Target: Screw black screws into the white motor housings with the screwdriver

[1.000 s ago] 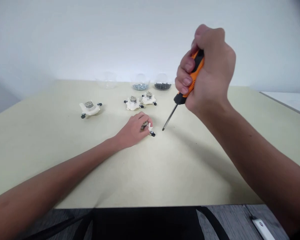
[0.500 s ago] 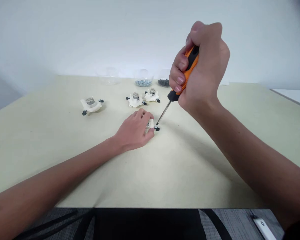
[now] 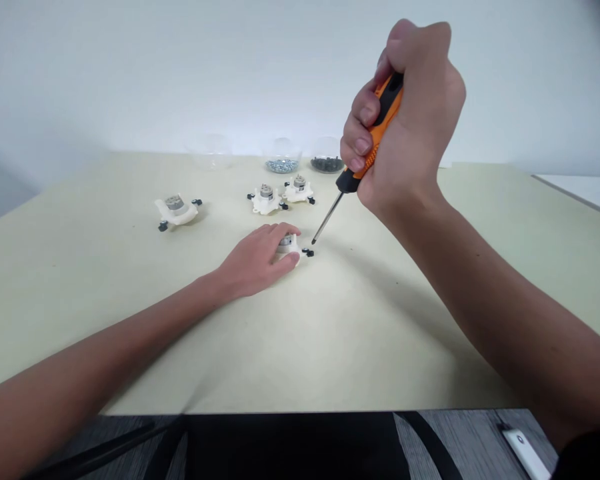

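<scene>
My right hand (image 3: 405, 113) is wrapped round the orange and black handle of a screwdriver (image 3: 349, 180). Its metal shaft slants down to the left, and the tip stands just above and apart from a small black piece with a screw. That piece sticks out from the right side of a white plastic motor mount (image 3: 291, 248) on the table. Fingers and thumb of my left hand (image 3: 260, 261) grip this motor mount from the left, covering much of it. A grey motor shows partly between the fingers.
Two similar motor mounts (image 3: 266, 200) (image 3: 299, 189) sit behind my left hand, and another motor mount (image 3: 177, 209) lies to the left. At the back stand a bowl of silvery screws (image 3: 282, 165), a bowl of black parts (image 3: 327, 164) and a clear bowl (image 3: 211, 155).
The screwdriver tip has lifted off the black piece as my right hand rose slightly. My left hand has loosened a little, showing more of the motor mount. The whole view has shifted slightly.
</scene>
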Motion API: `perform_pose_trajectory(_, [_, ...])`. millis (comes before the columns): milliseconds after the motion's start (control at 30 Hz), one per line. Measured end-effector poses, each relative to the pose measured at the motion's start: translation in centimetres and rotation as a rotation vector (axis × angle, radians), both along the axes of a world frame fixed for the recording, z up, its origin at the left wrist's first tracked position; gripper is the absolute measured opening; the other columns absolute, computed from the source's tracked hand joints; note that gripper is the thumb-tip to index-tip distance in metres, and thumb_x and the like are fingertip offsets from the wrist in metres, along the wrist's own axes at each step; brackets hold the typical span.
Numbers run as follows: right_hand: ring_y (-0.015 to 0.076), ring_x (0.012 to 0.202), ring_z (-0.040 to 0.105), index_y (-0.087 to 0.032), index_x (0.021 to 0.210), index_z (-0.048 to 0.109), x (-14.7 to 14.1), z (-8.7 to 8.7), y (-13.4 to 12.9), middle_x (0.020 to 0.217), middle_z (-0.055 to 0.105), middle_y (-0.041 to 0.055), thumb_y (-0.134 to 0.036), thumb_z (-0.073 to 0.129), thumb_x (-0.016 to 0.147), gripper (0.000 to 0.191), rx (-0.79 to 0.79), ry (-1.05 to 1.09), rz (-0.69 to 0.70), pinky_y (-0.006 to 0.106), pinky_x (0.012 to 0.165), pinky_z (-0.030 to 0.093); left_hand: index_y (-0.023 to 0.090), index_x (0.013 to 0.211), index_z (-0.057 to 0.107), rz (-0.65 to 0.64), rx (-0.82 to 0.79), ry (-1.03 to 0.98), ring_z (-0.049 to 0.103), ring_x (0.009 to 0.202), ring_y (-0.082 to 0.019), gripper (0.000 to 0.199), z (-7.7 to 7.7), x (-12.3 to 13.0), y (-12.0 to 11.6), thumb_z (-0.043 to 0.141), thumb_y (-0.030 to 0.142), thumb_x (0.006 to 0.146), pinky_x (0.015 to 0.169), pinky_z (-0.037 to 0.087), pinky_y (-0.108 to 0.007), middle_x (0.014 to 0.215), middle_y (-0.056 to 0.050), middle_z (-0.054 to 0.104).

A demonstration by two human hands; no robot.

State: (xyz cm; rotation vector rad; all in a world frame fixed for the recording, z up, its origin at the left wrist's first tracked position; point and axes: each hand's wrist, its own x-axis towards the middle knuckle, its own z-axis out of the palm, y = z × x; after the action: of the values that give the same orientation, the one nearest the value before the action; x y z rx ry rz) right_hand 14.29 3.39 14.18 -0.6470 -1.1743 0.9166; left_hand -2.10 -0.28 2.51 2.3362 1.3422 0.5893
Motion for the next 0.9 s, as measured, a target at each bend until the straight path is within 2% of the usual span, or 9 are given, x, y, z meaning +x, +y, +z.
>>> perform_pose_trajectory(133, [0.0106, 0.04, 0.027, -0.022, 0.063, 0.029, 0.13, -0.2, 0.15, 0.061, 0.032, -0.0006, -0.034, 0.048, 0.079, 0.027, -0.031, -0.107, -0.038, 0.03, 0.036, 0.019, 0.024, 0.122, 0.05, 0.025, -0.04, -0.021, 0.055, 0.091, -0.023, 0.036, 0.1, 0.09, -0.08, 0.042, 0.039, 0.09, 0.083, 0.044, -0.042, 0.103, -0.006, 0.059])
perform_pose_trajectory(333, [0.0123, 0.041, 0.03, -0.022, 0.064, 0.03, 0.06, -0.53, 0.24, 0.062, 0.038, 0.0006, -0.036, 0.047, 0.08, 0.028, -0.05, -0.153, -0.036, 0.032, 0.039, 0.022, 0.023, 0.121, 0.049, 0.011, -0.017, -0.009, 0.054, 0.096, -0.023, 0.035, 0.12, 0.18, -0.24, 0.042, 0.038, 0.09, 0.085, 0.044, -0.042, 0.104, -0.006, 0.058])
perform_pose_trajectory(467, [0.0118, 0.041, 0.029, -0.022, 0.064, 0.028, -0.11, -0.83, 0.38, 0.061, 0.036, -0.0003, -0.037, 0.051, 0.079, 0.031, -0.043, -0.127, 0.026, 0.032, 0.038, 0.021, 0.02, 0.123, 0.048, -0.03, 0.092, 0.031, 0.052, 0.103, -0.025, 0.039, -0.11, 0.32, -0.43, 0.047, 0.035, 0.087, 0.091, 0.043, -0.042, 0.107, -0.007, 0.057])
perform_pose_trajectory(633, [0.0131, 0.043, 0.031, -0.023, 0.069, 0.029, -0.23, -0.79, 0.42, 0.056, 0.033, -0.0004, -0.049, 0.049, 0.081, 0.034, -0.101, -0.235, -0.06, 0.03, 0.039, 0.023, 0.017, 0.125, 0.046, -0.075, 0.247, 0.114, 0.047, 0.109, -0.027, 0.048, -0.59, 0.54, -0.52, 0.054, 0.032, 0.08, 0.097, 0.041, -0.042, 0.113, -0.009, 0.055])
perform_pose_trajectory(900, [0.0083, 0.04, 0.025, -0.021, 0.064, 0.024, -0.64, -1.0, 0.18, 0.062, 0.03, -0.0014, -0.031, 0.052, 0.077, 0.032, -0.067, -0.102, 0.029, 0.028, 0.037, 0.016, 0.018, 0.124, 0.045, -0.089, 0.269, 0.115, 0.046, 0.11, -0.026, 0.048, -0.84, 0.52, -0.42, 0.055, 0.03, 0.079, 0.097, 0.041, -0.041, 0.114, -0.008, 0.055])
